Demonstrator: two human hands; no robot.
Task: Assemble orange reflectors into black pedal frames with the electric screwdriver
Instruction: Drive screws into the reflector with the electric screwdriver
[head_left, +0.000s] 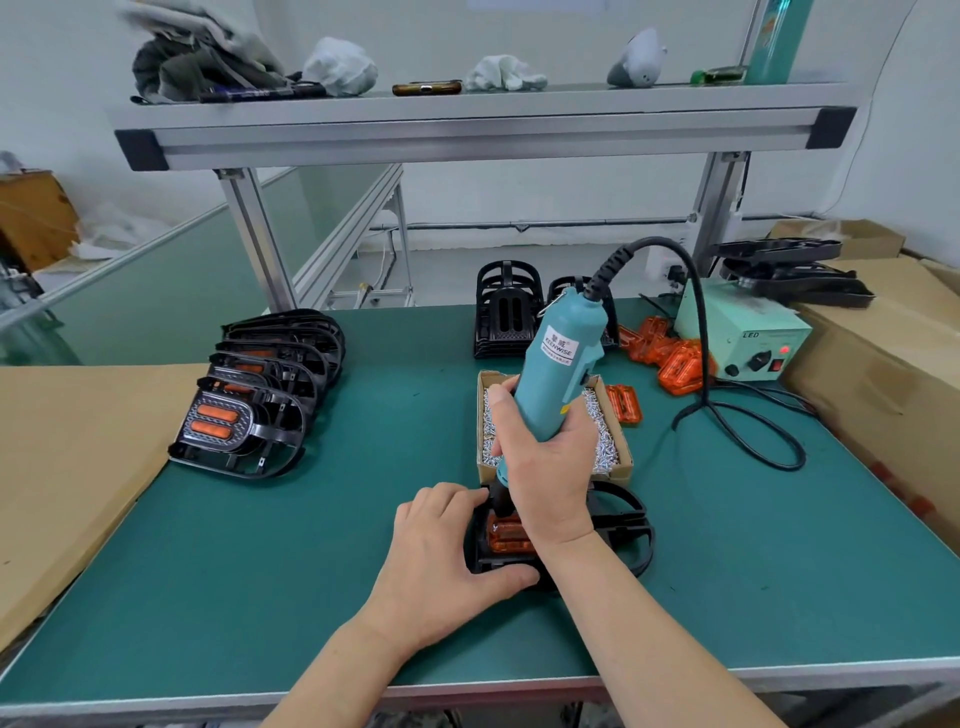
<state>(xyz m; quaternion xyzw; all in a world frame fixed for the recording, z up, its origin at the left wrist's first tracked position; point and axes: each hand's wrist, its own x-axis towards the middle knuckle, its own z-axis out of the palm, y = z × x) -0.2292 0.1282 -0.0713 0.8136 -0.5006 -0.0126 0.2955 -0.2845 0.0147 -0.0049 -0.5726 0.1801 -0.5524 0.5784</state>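
Item: black pedal frame (618, 525), lying flat on the green mat (260, 545) near the front edge of the bench, with an orange reflector (506, 535) seated in it.

Hands: left hand (447, 551) is spread over the frame's left side, thumb pressed on its near edge, pinning it down. Right hand (545, 462) is wrapped tight round the teal electric screwdriver (563, 353), held nearly upright with its black nose down on the reflector. The bit tip and any screw under it are hidden, so the seating probably cannot be confirmed from here.

Adjacent: open carton of small silver screws (605, 449) just behind the frame; finished pedals (260, 395) in a row at left; empty frames (506, 314) stacked at the back; loose reflectors (665, 353) beside the pale green power supply (743, 332).

Risks, as judged:
- The driver leans slightly; a tilted bit could cam out and scar the reflector.
- Over-driving may crack the orange plastic.
- The left fingertips sit close to the bit; a slip would meet them.
- The black cable (727, 415) loops across the mat and may drag on the tool or snag the loose reflectors.

Legible writing: the driver label reads "KEENWISE" under two Chinese characters, smaller print unreadable; the supply is marked "LED", with a red lamp lit.
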